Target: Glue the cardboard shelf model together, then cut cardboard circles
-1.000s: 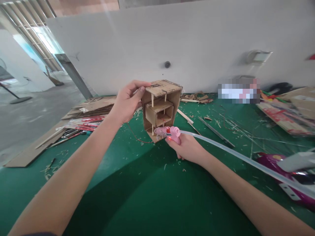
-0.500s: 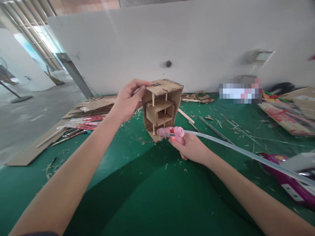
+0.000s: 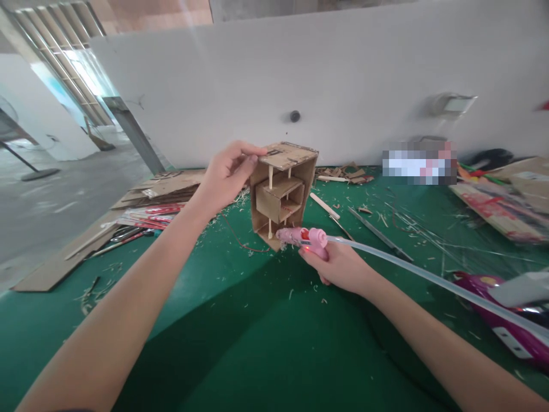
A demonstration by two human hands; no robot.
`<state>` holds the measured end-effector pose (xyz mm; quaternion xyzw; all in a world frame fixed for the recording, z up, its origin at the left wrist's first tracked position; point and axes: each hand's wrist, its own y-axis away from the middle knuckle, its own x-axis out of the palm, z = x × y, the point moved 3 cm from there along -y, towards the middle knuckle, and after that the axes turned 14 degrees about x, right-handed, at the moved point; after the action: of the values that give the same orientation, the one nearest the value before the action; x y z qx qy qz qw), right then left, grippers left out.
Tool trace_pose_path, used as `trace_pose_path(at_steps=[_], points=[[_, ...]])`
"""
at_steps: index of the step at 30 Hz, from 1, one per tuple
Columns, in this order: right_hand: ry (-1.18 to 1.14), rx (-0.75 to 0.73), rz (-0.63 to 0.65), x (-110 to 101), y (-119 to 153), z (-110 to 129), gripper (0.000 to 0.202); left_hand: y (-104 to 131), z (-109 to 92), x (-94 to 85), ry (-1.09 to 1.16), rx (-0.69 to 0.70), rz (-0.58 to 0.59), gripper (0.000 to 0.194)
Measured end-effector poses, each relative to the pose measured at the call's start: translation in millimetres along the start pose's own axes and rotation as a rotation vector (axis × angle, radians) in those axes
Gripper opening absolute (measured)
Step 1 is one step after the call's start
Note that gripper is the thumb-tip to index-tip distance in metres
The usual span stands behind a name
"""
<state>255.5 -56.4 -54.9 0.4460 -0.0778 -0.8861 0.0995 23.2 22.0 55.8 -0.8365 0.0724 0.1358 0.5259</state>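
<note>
A cardboard box frame (image 3: 305, 189) stands upright on the green table, with a smaller cardboard box (image 3: 268, 205) held inside it by thin wooden sticks. My left hand (image 3: 229, 174) grips its upper left edge, thumb and fingers closed on the cardboard. In my right hand (image 3: 343, 264) is a pink hot glue gun (image 3: 300, 236), its small light glowing red. Its nozzle points left, at the foot of a stick near the frame's lower front. A long clear glue stick (image 3: 412, 274) runs out of the gun's back toward the right.
Flat cardboard sheets (image 3: 167, 186) and red-handled tools (image 3: 150, 216) lie at the left. Cardboard scraps (image 3: 351, 173) sit by the white wall (image 3: 240, 86). A magenta appliance (image 3: 493, 320) stands at the right. A thin red wire (image 3: 235, 236) and shavings are scattered about.
The glue gun and my right hand have shifted slightly right and down in view. My left hand keeps its hold on the cardboard frame, which stays nearly in place.
</note>
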Motion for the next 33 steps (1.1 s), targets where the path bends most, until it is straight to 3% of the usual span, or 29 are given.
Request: trace_pose_path(at_steps=[3,8,19,33], points=[[0.014,-0.01,-0.013,-1,0,-2,0.052,-3,-14,1.1,-0.16,0.139,0.078,0.014],[0.028,-0.044,-0.051,-3,-1,2,0.048,-3,-29,8.3,-0.187,0.146,0.07,0.005],[0.008,-0.082,-0.008,2,-5,4,0.046,-3,-26,17.3,-0.258,0.285,0.038,0.007],[0.053,-0.101,-0.029,-1,-4,6,0.047,-2,-21,15.4,-0.19,0.183,-0.019,0.003]])
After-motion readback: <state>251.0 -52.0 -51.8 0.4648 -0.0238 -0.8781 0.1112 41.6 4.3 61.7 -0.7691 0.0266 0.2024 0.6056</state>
